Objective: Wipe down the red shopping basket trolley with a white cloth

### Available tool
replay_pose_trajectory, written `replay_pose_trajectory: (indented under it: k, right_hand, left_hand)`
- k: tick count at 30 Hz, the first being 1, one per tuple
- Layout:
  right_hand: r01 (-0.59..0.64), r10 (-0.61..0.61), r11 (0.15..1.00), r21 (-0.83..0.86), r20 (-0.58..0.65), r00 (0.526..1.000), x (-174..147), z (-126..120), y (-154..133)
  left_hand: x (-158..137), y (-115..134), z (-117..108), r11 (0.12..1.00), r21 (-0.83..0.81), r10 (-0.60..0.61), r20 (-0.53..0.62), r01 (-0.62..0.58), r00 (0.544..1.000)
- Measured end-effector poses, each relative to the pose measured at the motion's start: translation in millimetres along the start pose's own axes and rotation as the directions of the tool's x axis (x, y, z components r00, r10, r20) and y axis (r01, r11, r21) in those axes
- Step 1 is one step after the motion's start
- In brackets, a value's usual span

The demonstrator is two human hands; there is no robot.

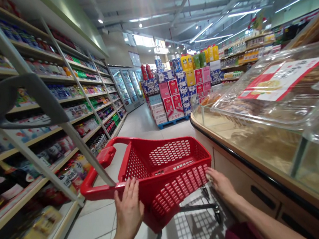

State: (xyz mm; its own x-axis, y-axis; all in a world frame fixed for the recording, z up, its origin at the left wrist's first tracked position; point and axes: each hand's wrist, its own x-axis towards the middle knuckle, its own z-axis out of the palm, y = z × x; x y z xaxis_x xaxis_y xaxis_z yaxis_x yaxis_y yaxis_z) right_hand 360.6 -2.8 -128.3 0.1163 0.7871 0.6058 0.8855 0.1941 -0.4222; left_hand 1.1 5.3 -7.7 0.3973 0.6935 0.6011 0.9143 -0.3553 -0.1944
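A red plastic shopping cart (170, 189) with a perforated basket stands side-on before me, on metal legs with small wheels. No goods show inside the basket. My left hand (128, 210) lies against its near side, fingers stretched out flat over the rim beside a metal pole (90, 157). That pole slants up to the left and bears a grey loop handle (25, 101). At the cart's right end, my right hand (221, 182) has its fingers curled on the basket's corner; the fingertips are partly hidden.
Shelves of bottles and cans (63, 98) line the left side. A wooden display counter (244, 162) with clear food packs (264, 99) stands close on the right. Stacked drink boxes (171, 97) on a blue pallet (174, 122) are ahead, with glass-door fridges (127, 84) behind.
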Motion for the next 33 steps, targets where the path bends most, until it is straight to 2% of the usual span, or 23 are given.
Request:
replay_pose_trajectory:
  k: [1, 3, 5, 6, 8, 10, 11, 12, 13, 15, 16, 18, 20, 21, 22, 23, 25, 26, 27, 28, 31, 32, 33]
  right_hand:
    - [0.018, -0.016, 0.999, 0.043, -0.062, 0.998, 8.6, -7.1, -13.9]
    - [0.121, -0.091, 0.982, 0.145, -0.199, 0.976, 37.1, -25.2, -55.5]
    - [0.315, -0.243, 0.923, 0.220, -0.300, 0.922, 75.2, -45.4, -115.0]
    - [0.411, -0.322, 0.884, 0.224, -0.347, 0.881, 95.5, -55.4, -150.0]
    - [0.600, -0.488, 0.781, 0.170, -0.433, 0.758, 135.0, -73.1, -224.8]
    - [0.738, -0.643, 0.670, 0.077, -0.438, 0.629, 170.0, -83.5, -295.0]
    - [0.804, -0.716, 0.595, 0.019, -0.441, 0.541, 184.5, -84.3, -323.9]
    - [0.843, -0.774, 0.537, -0.029, -0.414, 0.479, 196.0, -81.6, -346.6]
    - [0.860, -0.811, 0.505, -0.068, -0.379, 0.446, 203.8, -75.3, -362.1]
    - [0.900, -0.888, 0.416, -0.129, -0.268, 0.373, 206.1, -54.1, -371.7]
    - [0.923, -0.925, 0.357, -0.146, -0.196, 0.327, 201.4, -41.4, -367.4]
    - [0.968, -0.979, 0.206, -0.145, -0.041, 0.202, 186.7, -19.3, -350.0]
    - [0.987, -0.992, 0.106, -0.122, 0.062, 0.115, 176.4, -10.1, -335.2]
    - [0.989, -0.991, 0.090, -0.117, 0.087, 0.101, 175.9, -11.7, -332.8]
    - [0.987, -0.989, 0.104, -0.123, 0.089, 0.116, 178.8, -16.8, -334.1]
    - [0.978, -0.985, 0.151, -0.141, 0.068, 0.162, 184.1, -24.1, -338.3]
    - [0.934, -0.952, 0.303, -0.188, -0.020, 0.305, 195.5, -38.2, -348.5]
    - [0.909, -0.932, 0.362, -0.205, -0.056, 0.359, 198.3, -41.9, -351.1]
    - [0.900, -0.925, 0.380, -0.212, -0.062, 0.375, 197.7, -42.2, -350.7]
    - [0.914, -0.937, 0.346, -0.210, -0.034, 0.347, 193.8, -39.4, -347.3]
    - [0.983, -0.982, 0.105, -0.148, 0.142, 0.126, 174.9, -22.8, -330.0]
    - [0.989, -0.981, 0.064, -0.130, 0.175, 0.087, 171.5, -19.3, -327.0]
    - [0.990, -0.980, 0.067, -0.126, 0.179, 0.089, 171.2, -18.4, -327.1]
  left_hand:
    - [-0.1, -8.0, -4.1, 1.000, -0.010, -0.013, -0.027, 0.012, 1.000]
    - [0.2, -28.6, -14.3, 0.990, 0.000, -0.144, -0.105, 0.144, 0.984]
    - [0.9, -51.2, -25.5, 0.944, 0.039, -0.319, -0.130, 0.326, 0.939]
    - [1.3, -61.2, -30.6, 0.925, 0.064, -0.367, -0.101, 0.375, 0.925]
    - [1.9, -75.7, -38.5, 0.924, 0.106, -0.372, 0.023, 0.368, 0.928]
    - [1.7, -81.8, -42.9, 0.934, 0.122, -0.350, 0.124, 0.336, 0.929]
    - [1.1, -82.4, -44.0, 0.935, 0.121, -0.350, 0.148, 0.334, 0.925]
    - [0.1, -82.1, -44.7, 0.934, 0.118, -0.354, 0.162, 0.338, 0.921]
    - [-1.2, -81.3, -45.2, 0.934, 0.110, -0.354, 0.171, 0.339, 0.920]
    - [-4.1, -80.4, -46.0, 0.939, 0.090, -0.343, 0.184, 0.332, 0.921]
    - [-5.4, -80.5, -46.5, 0.941, 0.081, -0.338, 0.193, 0.328, 0.921]
    - [-7.1, -82.0, -47.3, 0.941, 0.065, -0.339, 0.221, 0.333, 0.914]
    - [-7.3, -84.0, -47.6, 0.936, 0.050, -0.348, 0.261, 0.347, 0.901]
    - [-7.0, -84.7, -47.4, 0.935, 0.041, -0.349, 0.276, 0.351, 0.896]
    - [-6.5, -85.2, -47.1, 0.935, 0.033, -0.347, 0.283, 0.352, 0.894]
    - [-6.0, -85.4, -46.7, 0.936, 0.026, -0.344, 0.282, 0.351, 0.896]
    - [-5.3, -85.0, -45.5, 0.939, 0.019, -0.335, 0.263, 0.343, 0.905]
    - [-5.2, -84.7, -44.8, 0.941, 0.019, -0.330, 0.250, 0.337, 0.910]
    - [-5.3, -84.4, -44.2, 0.943, 0.021, -0.327, 0.239, 0.331, 0.914]
    - [-5.4, -84.0, -43.5, 0.944, 0.023, -0.325, 0.233, 0.329, 0.917]
    - [-5.8, -83.2, -41.9, 0.945, 0.024, -0.322, 0.242, 0.326, 0.915]
    - [-5.9, -82.9, -41.7, 0.944, 0.023, -0.324, 0.250, 0.329, 0.913]
    - [-5.9, -82.5, -41.6, 0.944, 0.023, -0.325, 0.254, 0.331, 0.911]
